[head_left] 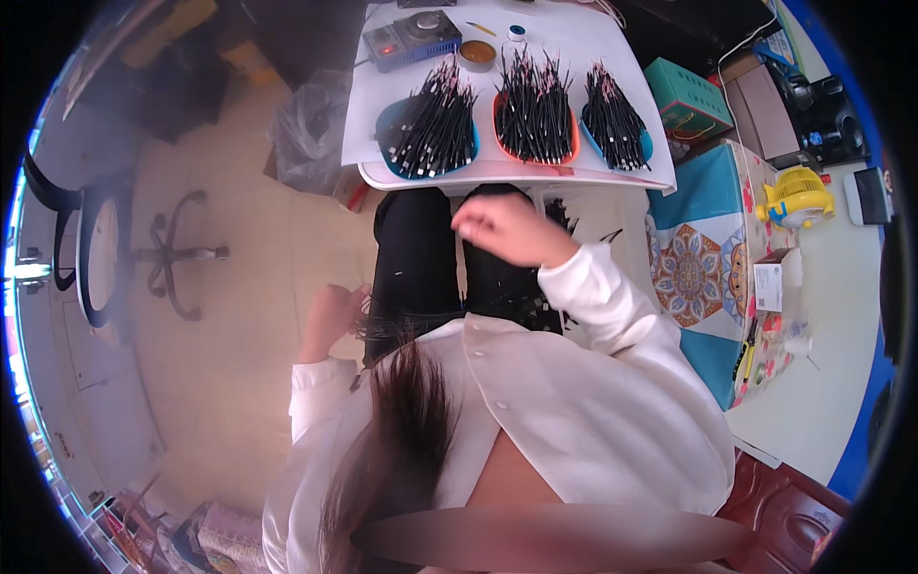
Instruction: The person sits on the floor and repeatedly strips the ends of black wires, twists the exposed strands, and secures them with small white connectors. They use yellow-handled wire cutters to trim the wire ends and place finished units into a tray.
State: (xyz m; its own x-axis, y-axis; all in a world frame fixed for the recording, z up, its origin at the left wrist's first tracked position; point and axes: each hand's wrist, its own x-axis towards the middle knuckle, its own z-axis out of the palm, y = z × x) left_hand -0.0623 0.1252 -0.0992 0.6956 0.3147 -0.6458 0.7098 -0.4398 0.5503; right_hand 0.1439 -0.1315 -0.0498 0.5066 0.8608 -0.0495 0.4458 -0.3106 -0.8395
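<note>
A bundle of thin black cables (413, 325) lies across my lap, and my left hand (332, 320) is closed around its left end. My right hand (505, 228) is above my right thigh with its fingers curled together. Whether something small sits between those fingers, I cannot make out. More black cables (557, 215) hang or lie beside my right leg, partly hidden by my sleeve. On the white table ahead, black cables with pale connectors fill a blue tray (386, 122), an orange tray (577, 143) and a second blue tray (647, 150).
Behind the trays stand a small heating device (413, 43), a round amber tin (477, 55) and a small bottle (517, 34). To the right are a green box (687, 99), a yellow fan (798, 197) and a patterned cloth (696, 273). A chair base (172, 253) is at left.
</note>
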